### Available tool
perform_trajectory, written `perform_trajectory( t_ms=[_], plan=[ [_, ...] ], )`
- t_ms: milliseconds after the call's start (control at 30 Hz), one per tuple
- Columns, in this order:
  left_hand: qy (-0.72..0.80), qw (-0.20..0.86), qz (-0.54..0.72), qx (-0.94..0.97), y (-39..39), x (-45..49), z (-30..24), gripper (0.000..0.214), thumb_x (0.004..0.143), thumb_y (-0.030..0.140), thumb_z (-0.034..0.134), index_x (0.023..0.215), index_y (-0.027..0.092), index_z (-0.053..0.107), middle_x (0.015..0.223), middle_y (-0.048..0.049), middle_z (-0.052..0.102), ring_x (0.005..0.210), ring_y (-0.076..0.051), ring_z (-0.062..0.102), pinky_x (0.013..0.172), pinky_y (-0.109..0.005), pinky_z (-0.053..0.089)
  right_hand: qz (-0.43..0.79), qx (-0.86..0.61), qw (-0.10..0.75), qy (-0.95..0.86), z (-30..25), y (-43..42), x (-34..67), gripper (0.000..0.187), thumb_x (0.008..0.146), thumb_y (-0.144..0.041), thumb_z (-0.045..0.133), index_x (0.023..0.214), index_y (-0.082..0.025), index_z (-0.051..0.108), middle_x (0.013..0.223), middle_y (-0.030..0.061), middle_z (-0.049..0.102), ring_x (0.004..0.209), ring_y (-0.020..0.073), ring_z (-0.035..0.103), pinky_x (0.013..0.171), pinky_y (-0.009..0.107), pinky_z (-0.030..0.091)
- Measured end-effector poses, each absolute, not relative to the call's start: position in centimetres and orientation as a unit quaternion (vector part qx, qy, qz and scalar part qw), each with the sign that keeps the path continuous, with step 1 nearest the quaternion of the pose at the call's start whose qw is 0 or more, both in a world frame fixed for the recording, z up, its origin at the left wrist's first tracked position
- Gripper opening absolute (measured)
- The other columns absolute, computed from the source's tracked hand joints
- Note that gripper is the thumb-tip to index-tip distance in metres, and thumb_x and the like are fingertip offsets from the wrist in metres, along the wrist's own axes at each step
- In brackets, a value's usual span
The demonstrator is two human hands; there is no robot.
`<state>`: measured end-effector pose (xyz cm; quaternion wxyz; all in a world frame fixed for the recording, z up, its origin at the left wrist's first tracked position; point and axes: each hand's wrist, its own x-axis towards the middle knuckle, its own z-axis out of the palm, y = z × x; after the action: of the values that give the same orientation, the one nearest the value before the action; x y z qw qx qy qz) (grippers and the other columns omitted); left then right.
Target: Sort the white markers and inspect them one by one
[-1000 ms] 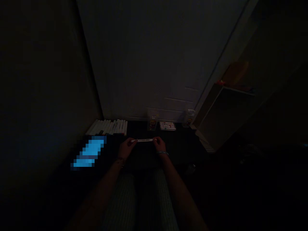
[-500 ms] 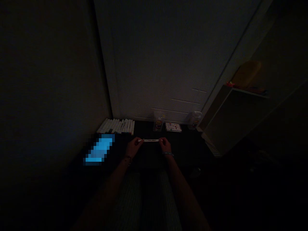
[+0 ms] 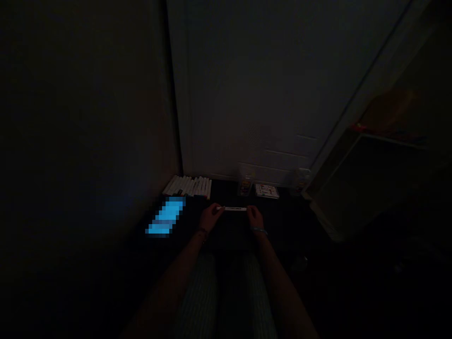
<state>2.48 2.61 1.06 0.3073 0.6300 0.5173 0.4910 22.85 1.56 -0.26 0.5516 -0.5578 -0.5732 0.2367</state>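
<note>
A white marker (image 3: 236,208) with dark print lies level between my two hands, above the dark table (image 3: 233,235). My left hand (image 3: 211,217) pinches its left end, and my right hand (image 3: 255,218) pinches the right end. Behind and to the left, several white markers (image 3: 192,187) lie side by side in a row. A clear case (image 3: 267,191) packed with marker-like sticks sits beyond my right hand. The dim light hides the finer detail of the fingers.
Left of my hands a bright blue, pixelated screen (image 3: 165,215) lies on the table. Two clear plastic containers (image 3: 245,184) (image 3: 301,181) stand near the wall. A shelf unit (image 3: 356,179) rises on the right, with an orange-brown object (image 3: 390,110) on top.
The view has swung left, so everything sits further right in the picture. Both hands keep hold of the marker, which shows slightly more edge-on. The picture is darker.
</note>
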Motion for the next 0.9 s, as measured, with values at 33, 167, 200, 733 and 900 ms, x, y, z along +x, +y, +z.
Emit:
perform_trajectory(
  t_ms=[33, 167, 200, 733, 900],
  plan=[
    [0.514, 0.307, 0.490, 0.634, 2.58, 2.43, 1.09, 0.032, 0.069, 0.049, 0.050, 0.075, 0.019, 0.060, 0.067, 0.0005, 0.059, 0.065, -0.014, 0.054, 0.057, -0.022, 0.039, 0.239, -0.553, 0.551, -0.577, -0.31, 1.52, 22.88, 0.034, 0.077, -0.043, 0.040, 0.086, -0.017, 0.060, 0.073, 0.0029, 0.060, 0.067, 0.0150, 0.053, 0.061, 0.024, 0.040],
    [0.520, 0.303, 0.480, 0.638, 2.67, 2.11, 1.12, 0.030, 0.067, 0.046, 0.052, 0.077, 0.019, 0.061, 0.066, -0.0009, 0.060, 0.060, -0.013, 0.053, 0.054, -0.023, 0.038, 0.246, -0.554, 0.546, -0.579, -0.58, 1.60, 22.98, 0.035, 0.076, -0.045, 0.042, 0.086, -0.016, 0.060, 0.072, 0.0039, 0.060, 0.068, 0.0164, 0.053, 0.061, 0.026, 0.040],
    [0.518, 0.306, 0.479, 0.639, 2.72, 2.04, 1.11, 0.030, 0.067, 0.045, 0.053, 0.077, 0.019, 0.061, 0.066, -0.0012, 0.061, 0.060, -0.013, 0.052, 0.054, -0.023, 0.038, 0.250, -0.555, 0.545, -0.577, -0.63, 1.65, 22.98, 0.036, 0.076, -0.046, 0.042, 0.086, -0.016, 0.060, 0.071, 0.0039, 0.060, 0.067, 0.0164, 0.053, 0.061, 0.026, 0.040],
    [0.515, 0.301, 0.509, 0.620, 2.79, 2.27, 1.28, 0.033, 0.071, 0.048, 0.049, 0.080, 0.017, 0.059, 0.067, 0.0023, 0.057, 0.064, -0.012, 0.052, 0.060, -0.021, 0.040, 0.243, -0.549, 0.534, -0.596, -1.11, 1.94, 22.85, 0.033, 0.078, -0.043, 0.041, 0.088, -0.017, 0.059, 0.079, 0.0018, 0.062, 0.074, 0.0155, 0.055, 0.066, 0.023, 0.042],
    [0.510, 0.259, 0.508, 0.644, 2.91, 2.21, 1.14, 0.031, 0.079, 0.043, 0.038, 0.084, 0.019, 0.057, 0.079, -0.0003, 0.061, 0.076, -0.014, 0.055, 0.071, -0.024, 0.041, 0.237, -0.545, 0.525, -0.609, -0.75, 1.75, 22.76, 0.031, 0.079, -0.042, 0.041, 0.087, -0.018, 0.059, 0.081, 0.0022, 0.062, 0.075, 0.0156, 0.056, 0.069, 0.024, 0.042]
  ],
)
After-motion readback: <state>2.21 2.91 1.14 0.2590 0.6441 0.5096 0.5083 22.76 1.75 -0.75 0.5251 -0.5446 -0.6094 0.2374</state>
